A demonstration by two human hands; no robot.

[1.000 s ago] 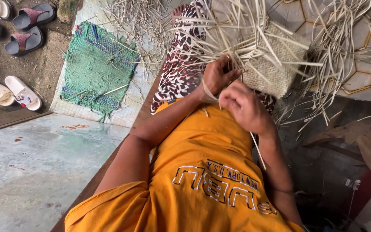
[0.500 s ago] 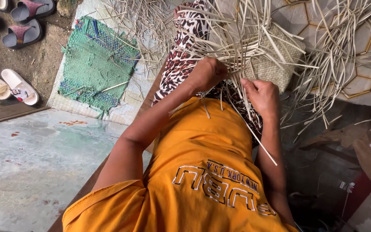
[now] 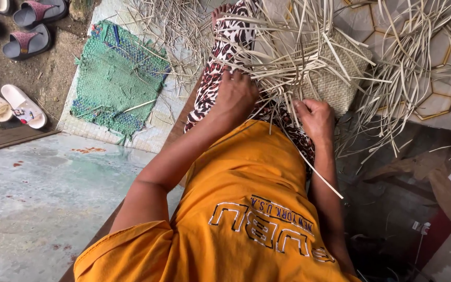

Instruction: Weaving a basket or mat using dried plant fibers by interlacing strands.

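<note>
Green mat (image 3: 118,83): woven, frayed edges, lies flat on a pale sheet well left of the grip.
Sandals (image 3: 24,31): dark pairs at the far upper left, on bare earth.
White slippers (image 3: 9,107): below the sandals, side by side.
Concrete floor (image 3: 37,209): grey, stained, lower left.
Patterned tiles (image 3: 434,99): hexagon lines, far right.
</note>
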